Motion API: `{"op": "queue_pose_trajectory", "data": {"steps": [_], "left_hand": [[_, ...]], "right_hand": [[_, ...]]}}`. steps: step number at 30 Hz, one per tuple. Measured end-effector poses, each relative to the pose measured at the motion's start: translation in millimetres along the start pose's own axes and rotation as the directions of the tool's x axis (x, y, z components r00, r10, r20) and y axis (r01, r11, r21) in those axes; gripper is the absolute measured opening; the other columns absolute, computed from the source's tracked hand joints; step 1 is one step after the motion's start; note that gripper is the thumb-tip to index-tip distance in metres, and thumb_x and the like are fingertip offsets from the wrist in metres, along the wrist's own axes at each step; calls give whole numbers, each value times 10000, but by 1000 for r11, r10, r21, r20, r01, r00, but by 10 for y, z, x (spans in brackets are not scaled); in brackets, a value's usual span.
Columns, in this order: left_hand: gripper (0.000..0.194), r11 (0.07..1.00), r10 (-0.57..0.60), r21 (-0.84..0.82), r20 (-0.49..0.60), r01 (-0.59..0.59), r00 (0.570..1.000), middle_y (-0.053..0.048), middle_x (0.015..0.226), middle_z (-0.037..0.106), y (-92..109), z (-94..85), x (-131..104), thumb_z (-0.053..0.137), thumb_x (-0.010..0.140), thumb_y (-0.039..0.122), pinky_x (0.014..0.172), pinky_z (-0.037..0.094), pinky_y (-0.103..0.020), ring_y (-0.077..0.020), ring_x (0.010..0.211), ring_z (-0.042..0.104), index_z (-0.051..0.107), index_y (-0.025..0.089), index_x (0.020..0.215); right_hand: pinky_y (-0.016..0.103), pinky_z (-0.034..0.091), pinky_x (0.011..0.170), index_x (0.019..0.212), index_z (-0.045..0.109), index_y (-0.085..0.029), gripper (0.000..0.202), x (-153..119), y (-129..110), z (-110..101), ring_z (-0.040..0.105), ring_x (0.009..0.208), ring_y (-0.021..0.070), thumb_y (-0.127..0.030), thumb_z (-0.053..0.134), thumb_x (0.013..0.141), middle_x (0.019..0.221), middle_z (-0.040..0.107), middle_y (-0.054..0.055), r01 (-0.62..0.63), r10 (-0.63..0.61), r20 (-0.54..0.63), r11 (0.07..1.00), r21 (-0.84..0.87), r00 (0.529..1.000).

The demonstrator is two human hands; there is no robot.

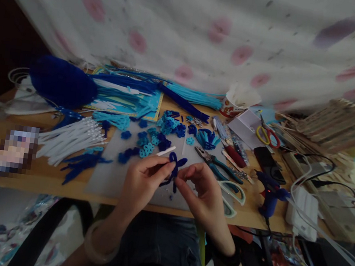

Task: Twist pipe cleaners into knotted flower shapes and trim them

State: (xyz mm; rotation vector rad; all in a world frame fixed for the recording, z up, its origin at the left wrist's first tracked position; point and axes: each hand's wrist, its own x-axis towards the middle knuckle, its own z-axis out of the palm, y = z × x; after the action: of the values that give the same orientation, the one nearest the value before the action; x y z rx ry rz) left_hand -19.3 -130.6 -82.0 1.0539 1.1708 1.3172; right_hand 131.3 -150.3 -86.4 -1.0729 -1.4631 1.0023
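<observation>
A dark blue pipe cleaner (178, 163), bent into petal-like loops, is held up over the grey mat (106, 180). My left hand (145, 179) pinches it between thumb and forefinger. From the other side, my right hand (201, 190) closes thumb and fingertip on its lower part. Just beyond lie light and dark blue pipe-cleaner flowers (147, 148) and a white stick (166, 150). Pliers (219, 164) with teal handles and white-handled scissors (232, 197) rest close to my right hand.
Bundles of blue pipe cleaners (127, 89) lie at the back. White beaded stems (71, 141) spread at left. To the right are a blue glue gun (269, 195) with a lit red light, a dark phone (268, 162), red-and-yellow scissors (267, 134), a paper tub (233, 105) and a white charger (304, 213) with cables.
</observation>
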Motion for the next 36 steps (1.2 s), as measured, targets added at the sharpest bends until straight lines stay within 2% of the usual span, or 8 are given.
{"op": "queue_pose_trajectory", "data": {"steps": [4,7,10,17,24,28,32,36], "left_hand": [[180,905,-284,-286,146,315,948,23,554,675,29,33,40,845,672,277,539,507,-200,-96,502,607,704,167,690],[244,823,-343,-373,274,428,898,14,555,677,58,65,42,852,670,307,522,495,-192,-92,491,600,665,159,719],[251,859,-296,-333,295,389,908,6,563,682,64,88,25,821,726,332,496,446,-181,-83,478,570,656,156,794],[205,976,-153,-130,143,172,978,88,481,509,71,132,-76,732,843,347,464,327,-180,-66,451,429,603,188,846],[244,962,-249,-81,125,260,960,81,515,502,30,126,-82,778,760,316,496,322,-196,-73,493,407,572,189,723],[196,941,-265,-168,170,292,949,21,665,624,-2,105,-30,823,700,306,629,432,-237,-120,650,547,683,170,719],[205,904,-267,-274,236,328,934,1,726,638,28,122,-38,852,693,317,710,438,-262,-136,733,552,724,157,698],[226,813,-303,-413,303,411,904,6,677,620,57,182,-81,878,675,317,687,431,-250,-115,689,529,728,148,684]], "right_hand": [[283,530,711,878,490,-245,178,19,1,-111,657,759,154,-156,640,916,830,682,-3,93,-96,-1,965,-246,995],[288,532,694,915,531,-244,159,19,51,-115,687,762,176,-93,583,909,835,705,9,257,-257,65,846,-467,964],[302,548,670,979,559,-236,203,18,114,-77,699,761,204,-59,553,880,837,716,33,366,-375,110,732,-574,921],[354,603,734,1178,557,-213,294,20,155,-71,718,872,235,-117,604,904,988,741,103,490,-498,188,592,-640,846],[336,585,679,1163,664,-209,298,-7,167,-214,695,780,211,-52,627,912,940,757,85,634,-604,291,489,-599,742],[374,599,697,1214,671,-243,383,-50,214,-242,714,848,239,-37,609,897,957,763,89,615,-613,230,546,-568,756],[396,610,680,1197,651,-315,427,-116,237,-129,732,806,233,-38,610,875,945,766,55,536,-610,-12,705,-466,792],[352,611,671,960,679,-266,116,-149,206,86,727,753,204,-160,641,934,830,747,32,268,-313,-379,949,-167,871]]}}
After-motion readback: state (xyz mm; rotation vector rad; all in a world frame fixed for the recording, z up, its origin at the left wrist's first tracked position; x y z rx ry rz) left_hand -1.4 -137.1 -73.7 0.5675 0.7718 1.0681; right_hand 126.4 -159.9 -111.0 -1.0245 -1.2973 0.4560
